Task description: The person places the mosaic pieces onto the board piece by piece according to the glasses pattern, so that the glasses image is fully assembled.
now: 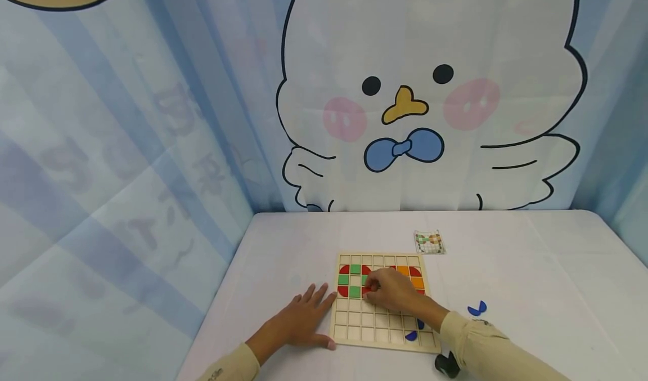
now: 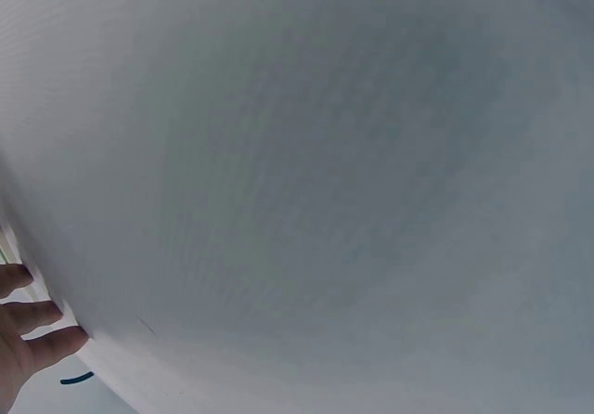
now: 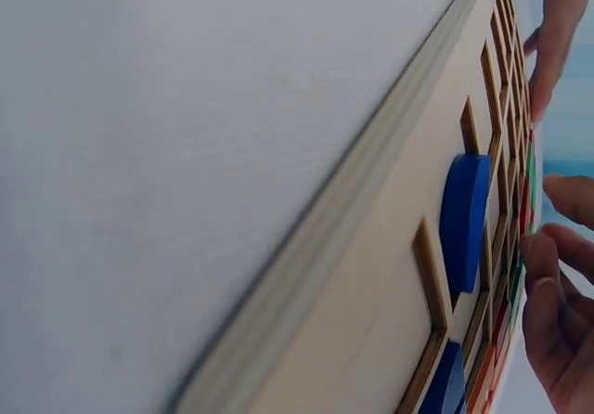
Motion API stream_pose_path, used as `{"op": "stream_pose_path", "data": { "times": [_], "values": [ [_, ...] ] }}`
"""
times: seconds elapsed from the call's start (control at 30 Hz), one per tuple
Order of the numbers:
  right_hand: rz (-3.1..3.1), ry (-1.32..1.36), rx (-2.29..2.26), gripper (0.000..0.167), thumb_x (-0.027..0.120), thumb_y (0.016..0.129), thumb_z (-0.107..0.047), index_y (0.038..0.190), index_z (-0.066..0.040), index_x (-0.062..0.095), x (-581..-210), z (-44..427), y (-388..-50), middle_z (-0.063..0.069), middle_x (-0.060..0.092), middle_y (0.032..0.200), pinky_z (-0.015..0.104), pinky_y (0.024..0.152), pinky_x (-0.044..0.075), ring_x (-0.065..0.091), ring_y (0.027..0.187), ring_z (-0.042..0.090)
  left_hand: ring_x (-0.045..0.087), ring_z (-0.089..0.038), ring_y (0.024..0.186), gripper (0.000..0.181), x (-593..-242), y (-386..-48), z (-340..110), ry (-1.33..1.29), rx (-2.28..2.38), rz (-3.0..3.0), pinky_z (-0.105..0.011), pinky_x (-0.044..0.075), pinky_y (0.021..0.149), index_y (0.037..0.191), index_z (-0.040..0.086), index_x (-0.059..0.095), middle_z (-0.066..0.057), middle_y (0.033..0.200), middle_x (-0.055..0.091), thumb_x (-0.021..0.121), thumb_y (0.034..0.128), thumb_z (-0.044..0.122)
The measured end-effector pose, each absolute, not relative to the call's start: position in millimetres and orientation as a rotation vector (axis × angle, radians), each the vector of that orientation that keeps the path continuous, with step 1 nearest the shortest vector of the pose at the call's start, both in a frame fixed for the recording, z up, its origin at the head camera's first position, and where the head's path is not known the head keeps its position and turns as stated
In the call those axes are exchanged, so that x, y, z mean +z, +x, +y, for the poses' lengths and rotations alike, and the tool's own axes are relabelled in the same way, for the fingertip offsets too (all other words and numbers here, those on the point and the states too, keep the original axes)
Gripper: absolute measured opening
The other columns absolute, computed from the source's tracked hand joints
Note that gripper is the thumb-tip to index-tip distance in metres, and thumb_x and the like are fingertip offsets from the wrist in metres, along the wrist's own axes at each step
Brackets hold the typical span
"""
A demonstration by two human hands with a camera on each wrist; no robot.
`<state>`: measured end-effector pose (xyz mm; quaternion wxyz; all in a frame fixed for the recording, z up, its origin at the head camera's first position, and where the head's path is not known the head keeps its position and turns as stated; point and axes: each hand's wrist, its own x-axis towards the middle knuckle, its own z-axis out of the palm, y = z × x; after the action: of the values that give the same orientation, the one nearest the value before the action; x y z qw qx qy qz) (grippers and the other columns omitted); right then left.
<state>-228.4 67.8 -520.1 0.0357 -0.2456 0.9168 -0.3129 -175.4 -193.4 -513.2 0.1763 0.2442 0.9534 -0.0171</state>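
Observation:
A wooden grid board (image 1: 354, 318) lies on the white table. Red and green pieces ring a bare cell at its upper left; red and orange pieces (image 1: 417, 282) sit at its upper right, partly behind my right hand (image 1: 392, 288). With curled fingers that hand pinches a red piece (image 1: 367, 291) at the green-and-red group; the fingertips cover much of it. My left hand (image 1: 306, 318) rests spread and flat at the board's left edge, its fingers (image 2: 58, 344) showing in the left wrist view. Blue rounded pieces (image 3: 466, 224) lie on the board's near right part.
Two blue pieces (image 1: 477, 309) lie on the table right of the board. A small printed card (image 1: 429, 243) with a coloured pattern is behind the board. Some black object (image 1: 448, 365) shows beside my right sleeve. Printed curtains (image 1: 405, 184) stand behind and at the sides.

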Motion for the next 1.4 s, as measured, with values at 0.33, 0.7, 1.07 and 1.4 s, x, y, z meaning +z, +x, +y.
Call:
{"op": "stream_pose_path", "data": {
  "times": [0.33, 0.7, 1.07, 1.4],
  "values": [
    [2.535, -0.919, -1.129, 0.02, 0.068, 0.096, -0.024, 0.109, -0.009, 0.071, -507, 108, -227, -0.005, 0.07, 0.099, 0.025, 0.07, 0.052, 0.061, 0.082, 0.005, 0.025, -0.038, 0.153, 0.107, -518, -177, -194, 0.671, -0.062, 2.7, -0.058, 0.038, 0.113, 0.161, 0.029, 0.021, -0.005, 0.169, 0.018, 0.052, 0.0762, 0.087],
    [2.414, -0.718, -1.177, 0.02, 0.068, 0.096, -0.021, 0.111, -0.007, 0.07, -504, 194, -220, 0.003, 0.065, 0.099, 0.024, 0.058, 0.053, 0.057, 0.064, 0.01, 0.025, -0.038, 0.152, 0.107, -516, -176, -194, 0.688, -0.08, 2.709, -0.058, 0.039, 0.112, 0.161, 0.03, 0.021, -0.004, 0.169, 0.018, 0.051, 0.0763, 0.087],
    [2.506, -0.624, -1.081, 0.028, 0.076, 0.089, -0.019, 0.114, -0.008, 0.071, -513, 268, -206, 0.003, 0.068, 0.104, 0.021, 0.059, 0.047, 0.052, 0.067, 0.005, 0.025, -0.038, 0.153, 0.107, -517, -177, -192, 0.675, -0.079, 2.707, -0.058, 0.038, 0.112, 0.161, 0.031, 0.022, -0.004, 0.169, 0.018, 0.053, 0.0758, 0.087],
    [2.563, -0.652, -0.98, 0.025, 0.077, 0.087, -0.023, 0.11, -0.015, 0.074, -517, 286, -206, -0.005, 0.068, 0.102, 0.021, 0.065, 0.044, 0.049, 0.074, 0.002, 0.023, -0.037, 0.153, 0.107, -516, -176, -192, 0.661, -0.071, 2.695, -0.058, 0.037, 0.113, 0.161, 0.031, 0.021, -0.004, 0.169, 0.017, 0.052, 0.0755, 0.087]
  ]
}}
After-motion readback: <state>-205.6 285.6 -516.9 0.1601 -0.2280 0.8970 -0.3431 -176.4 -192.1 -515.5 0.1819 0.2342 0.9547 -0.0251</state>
